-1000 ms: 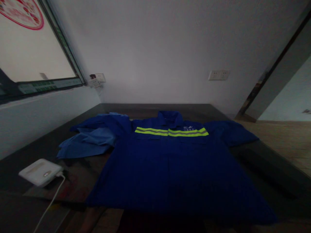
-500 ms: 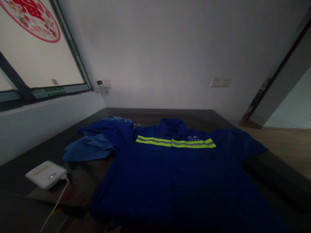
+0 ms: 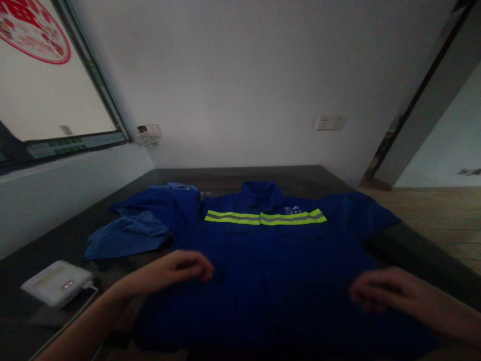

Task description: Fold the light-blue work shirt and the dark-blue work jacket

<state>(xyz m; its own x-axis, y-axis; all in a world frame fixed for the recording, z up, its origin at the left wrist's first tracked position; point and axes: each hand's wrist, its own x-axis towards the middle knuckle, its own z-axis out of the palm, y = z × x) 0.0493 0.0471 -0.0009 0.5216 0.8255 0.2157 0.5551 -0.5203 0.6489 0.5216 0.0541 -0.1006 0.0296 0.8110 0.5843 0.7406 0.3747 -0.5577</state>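
A dark blue work shirt (image 3: 278, 260) with a yellow and grey reflective stripe (image 3: 263, 217) lies spread flat, front up, on a dark table (image 3: 63, 243). Its collar points to the far wall and its short sleeves are spread to either side. My left hand (image 3: 176, 268) hovers over the shirt's left side, fingers loosely stretched, holding nothing. My right hand (image 3: 379, 291) hovers over the lower right part of the shirt, fingers apart and slightly curled, with nothing in them. Both hands are a little blurred.
A lighter blue garment (image 3: 128, 233) lies crumpled left of the shirt. A white box-shaped device (image 3: 56, 282) with a white cable sits at the table's near left. There is a window (image 3: 45, 100) on the left, wall sockets (image 3: 330, 122) behind, and a doorway on the right.
Both my hands have come into view from below and now reach over the shirt. The view has shifted slightly; the shirt and the other things lie as before.
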